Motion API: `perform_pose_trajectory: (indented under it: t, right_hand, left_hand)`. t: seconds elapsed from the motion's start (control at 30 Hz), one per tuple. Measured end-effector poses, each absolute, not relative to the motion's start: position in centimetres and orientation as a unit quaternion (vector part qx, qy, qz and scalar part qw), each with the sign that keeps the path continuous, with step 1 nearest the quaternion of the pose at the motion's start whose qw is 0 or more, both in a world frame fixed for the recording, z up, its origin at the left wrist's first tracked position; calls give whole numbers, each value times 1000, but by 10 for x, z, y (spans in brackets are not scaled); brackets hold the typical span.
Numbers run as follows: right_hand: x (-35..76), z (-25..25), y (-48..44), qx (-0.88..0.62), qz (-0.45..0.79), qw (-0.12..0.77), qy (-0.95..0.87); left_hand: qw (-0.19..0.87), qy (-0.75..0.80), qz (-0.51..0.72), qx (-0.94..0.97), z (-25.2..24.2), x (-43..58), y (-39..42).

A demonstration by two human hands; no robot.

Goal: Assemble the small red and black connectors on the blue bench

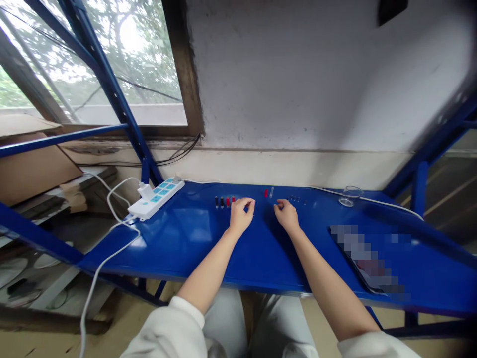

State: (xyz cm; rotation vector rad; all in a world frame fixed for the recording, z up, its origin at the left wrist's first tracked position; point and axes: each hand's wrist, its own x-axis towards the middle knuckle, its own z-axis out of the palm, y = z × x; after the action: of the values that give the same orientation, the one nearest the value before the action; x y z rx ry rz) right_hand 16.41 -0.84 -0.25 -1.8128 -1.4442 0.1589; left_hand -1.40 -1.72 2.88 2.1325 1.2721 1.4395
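Blue shelf (194,238), far side: left hand (241,215) at plugs (224,201), right hand (286,214) apart, fingers curled, grasp unclear.

Looks like a workshop or storeroom. Blue metal racking (112,89), a blue steel shelf (194,243) as bench, rough plaster wall (298,74). White power strip (156,198) plugged in.

Blue metal shelf (194,243) below a plaster wall (316,74) (daylit window (93,54) left)

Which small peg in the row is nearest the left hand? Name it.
The small red peg at the row's right end; the rest stand farther left.
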Motion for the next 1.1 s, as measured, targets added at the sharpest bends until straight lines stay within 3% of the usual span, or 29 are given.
perform_pose_trajectory:
  t: [0.37, 0.67, 1.1]
  right_hand:
    - [160, 5, 48, -804, 81, 247, -535]
    - [140, 7, 54, -744, 45, 273, -608]
    - [132, 29, -26, -622, -51, 279, -730]
  left_hand:
    - [75, 440, 404, 799, 22, -16, -23]
    - [77, 458, 399, 791, 24, -17, -26]
    - [31, 440, 343, 829, 23, -19, -27]
